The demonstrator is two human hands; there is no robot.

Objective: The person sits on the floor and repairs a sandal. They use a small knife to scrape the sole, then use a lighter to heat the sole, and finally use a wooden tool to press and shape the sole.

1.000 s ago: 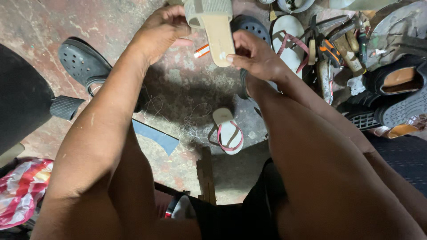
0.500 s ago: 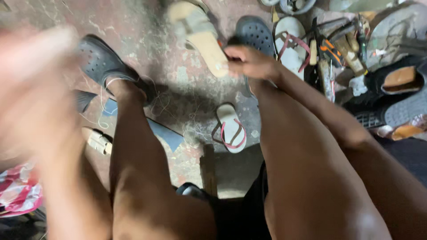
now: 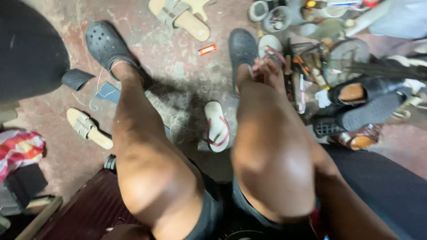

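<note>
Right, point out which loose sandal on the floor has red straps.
The white flip-flop lying between the person's two legs: its thong straps are red. The two beige sandals, top and left, have beige straps.

Beige sandal (image 3: pixel 180 17): at 12 o'clock, lying sole-down on the red, worn floor (image 3: pixel 147 49).
Orange lighter (image 3: pixel 207 49): just below the beige sandal, near 12 o'clock.
Second beige sandal (image 3: pixel 88 128): at 9 o'clock, tilted, alone on the floor.
White flip-flop with red straps (image 3: pixel 217 126): at centre, between the two legs.
Striped cloth (image 3: pixel 18 149): at 8 o'clock, by the frame's edge.
Black boot with tan lining (image 3: pixel 364 95): at 3 o'clock.
</note>
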